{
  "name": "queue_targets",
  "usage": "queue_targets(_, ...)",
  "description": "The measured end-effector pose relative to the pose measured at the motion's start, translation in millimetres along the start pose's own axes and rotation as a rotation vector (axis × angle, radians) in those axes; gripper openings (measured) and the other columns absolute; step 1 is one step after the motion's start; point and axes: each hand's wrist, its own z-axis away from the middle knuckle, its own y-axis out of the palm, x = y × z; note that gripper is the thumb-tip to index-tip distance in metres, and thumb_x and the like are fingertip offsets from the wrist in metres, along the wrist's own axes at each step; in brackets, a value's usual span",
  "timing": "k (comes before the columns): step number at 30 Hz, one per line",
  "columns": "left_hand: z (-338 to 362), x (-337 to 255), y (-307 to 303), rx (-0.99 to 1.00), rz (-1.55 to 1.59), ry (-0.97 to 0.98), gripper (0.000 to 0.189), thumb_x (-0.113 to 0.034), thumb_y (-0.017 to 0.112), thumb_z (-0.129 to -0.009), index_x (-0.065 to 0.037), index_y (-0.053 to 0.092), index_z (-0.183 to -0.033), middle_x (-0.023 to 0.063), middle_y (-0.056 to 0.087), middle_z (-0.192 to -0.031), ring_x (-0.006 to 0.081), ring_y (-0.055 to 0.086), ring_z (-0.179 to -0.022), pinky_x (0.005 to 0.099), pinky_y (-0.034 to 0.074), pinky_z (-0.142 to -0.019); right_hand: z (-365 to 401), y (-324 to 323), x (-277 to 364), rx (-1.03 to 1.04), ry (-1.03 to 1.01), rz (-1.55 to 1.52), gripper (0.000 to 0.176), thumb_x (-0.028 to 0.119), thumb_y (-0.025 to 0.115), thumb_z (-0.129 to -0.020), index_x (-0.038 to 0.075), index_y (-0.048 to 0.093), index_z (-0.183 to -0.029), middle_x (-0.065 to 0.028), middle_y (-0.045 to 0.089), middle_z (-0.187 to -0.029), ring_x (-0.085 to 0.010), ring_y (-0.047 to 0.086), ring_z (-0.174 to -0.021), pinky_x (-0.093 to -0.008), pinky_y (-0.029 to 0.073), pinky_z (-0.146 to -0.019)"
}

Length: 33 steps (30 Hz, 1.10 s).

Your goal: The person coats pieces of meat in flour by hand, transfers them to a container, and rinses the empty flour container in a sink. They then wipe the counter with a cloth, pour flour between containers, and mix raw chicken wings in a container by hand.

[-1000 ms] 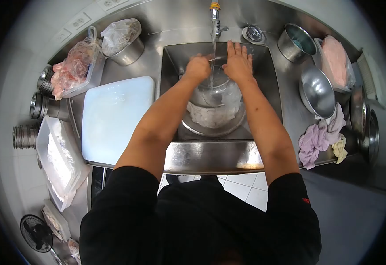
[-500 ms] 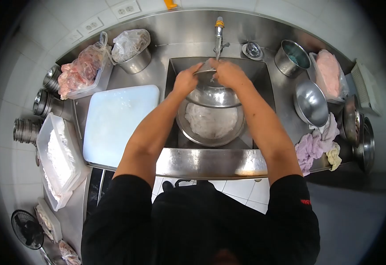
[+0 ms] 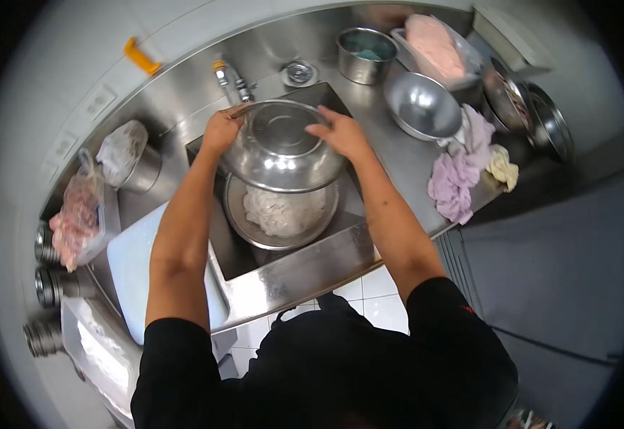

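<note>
A large steel bowl [image 3: 283, 166] is held tilted over the sink [image 3: 237, 257], with its round base showing. My left hand [image 3: 223, 130] grips its left rim, the fingertips partly hidden behind the metal. On the opposite side, my right hand [image 3: 342, 134] holds the right edge, thumb over the surface. Below it, a second wide steel bowl [image 3: 235, 218] sits in the sink. Inside that bowl lies a pale, whitish, wet-looking mass [image 3: 282, 212]; its kind I cannot make out, and the upper bowl hides its far part.
The tap [image 3: 233, 79] stands behind the sink. On the left are a white cutting board [image 3: 137, 261] and bagged raw meat [image 3: 80, 214]. To the right stand an empty steel bowl [image 3: 423, 106], a steel pot [image 3: 366, 68], cloths [image 3: 458, 182] and a tub of pink meat [image 3: 433, 46].
My view has swung to the right. Both hands have brought the upper bowl back from beneath the tap, and its base now faces me more.
</note>
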Motion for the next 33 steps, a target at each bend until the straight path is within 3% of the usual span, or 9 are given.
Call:
queue_targets(5,-6,-44,5,0.164,-0.411,0.166,0.036,-0.023,0.058,-0.082,-0.02,0.062,-0.117,0.0122,0.065,-0.107,0.0334,0.062,-0.096,0.0389,0.047,-0.083,-8,27,33,0.147,-0.119,0.348,0.044,0.022,0.061,-0.082,0.013,0.055,-0.125,-0.0201,0.064,-0.104,-0.0368,0.061,-0.096,-0.0425,0.049,-0.085)
queue_targets(9,14,-18,-16,0.185,-0.364,0.007,0.035,-0.022,0.056,-0.082,-0.018,0.062,-0.116,0.0171,0.064,-0.105,0.0356,0.06,-0.096,0.0398,0.046,-0.085,-4,30,-2,-0.07,-0.335,0.195,0.053,0.028,0.062,-0.083,0.017,0.046,-0.133,-0.0185,0.054,-0.125,-0.0337,0.049,-0.118,-0.0429,0.04,-0.097)
queue_targets(12,21,11,-19,0.163,-0.41,-0.128,0.034,-0.022,0.056,-0.08,-0.011,0.062,-0.112,0.0221,0.063,-0.098,0.0367,0.061,-0.093,0.0397,0.046,-0.084,30,-47,9,-0.177,-0.25,0.355,0.065,0.039,0.06,-0.084,0.011,0.037,-0.138,-0.018,0.05,-0.131,-0.0354,0.047,-0.12,-0.0406,0.039,-0.099)
queue_targets(14,21,35,-19,0.146,-0.423,-0.164,0.037,-0.023,0.056,-0.079,0.0,0.061,-0.107,0.0269,0.062,-0.087,0.0388,0.061,-0.085,0.0409,0.049,-0.079,53,-100,8,-0.29,0.321,0.35,0.076,0.045,0.061,-0.083,0.004,0.031,-0.139,-0.0244,0.056,-0.119,-0.0415,0.056,-0.105,-0.0427,0.044,-0.093)
queue_targets(16,40,30,-15,0.193,0.006,-0.52,0.036,-0.021,0.056,-0.079,0.002,0.06,-0.105,0.0253,0.063,-0.085,0.0384,0.063,-0.084,0.0421,0.051,-0.077,55,-125,-67,-0.719,0.421,0.435,0.083,0.052,0.057,-0.083,-0.001,0.027,-0.139,-0.0292,0.061,-0.104,-0.0406,0.064,-0.083,-0.0423,0.052,-0.077)
queue_targets(19,97,66,-8,0.298,0.448,-0.811,0.037,-0.016,0.054,-0.08,0.0,0.051,-0.113,0.0203,0.061,-0.097,0.0404,0.063,-0.087,0.0477,0.054,-0.075,62,-147,-61,-0.672,0.651,-0.005,0.086,0.054,0.049,-0.085,-0.01,0.024,-0.136,-0.0314,0.062,-0.096,-0.0343,0.066,-0.071,-0.0378,0.055,-0.058)
queue_targets(25,137,70,38,0.388,1.213,-0.985,0.044,-0.007,0.045,-0.085,0.002,0.034,-0.126,0.0204,0.034,-0.135,0.0451,0.054,-0.104,0.0528,0.055,-0.078,21,-136,-200,-0.565,0.647,-0.864,0.042,0.019,0.051,-0.077,-0.014,0.048,-0.102,-0.026,0.065,-0.085,-0.0369,0.066,-0.067,-0.0481,0.056,-0.057)
queue_targets(28,132,68,25,0.298,0.881,-0.927,0.04,-0.009,0.044,-0.085,0.004,0.039,-0.122,0.021,0.047,-0.123,0.0425,0.059,-0.096,0.0522,0.056,-0.077,37,-125,-115,-0.64,0.565,0.024,0.045,0.006,0.048,-0.075,-0.012,0.037,-0.114,-0.0293,0.062,-0.079,-0.0359,0.065,-0.059,-0.042,0.055,-0.043)
queue_targets(33,139,17,-17,0.164,0.073,-0.493,0.053,-0.01,0.049,-0.082,-0.008,0.039,-0.134,0.0248,0.056,-0.114,0.0393,0.064,-0.086,0.0481,0.054,-0.079,61,-100,-32,-0.497,0.321,0.434,0.068,0.007,0.053,-0.079,0.004,0.024,-0.141,-0.0244,0.065,-0.092,-0.0351,0.066,-0.067,-0.0444,0.053,-0.056)
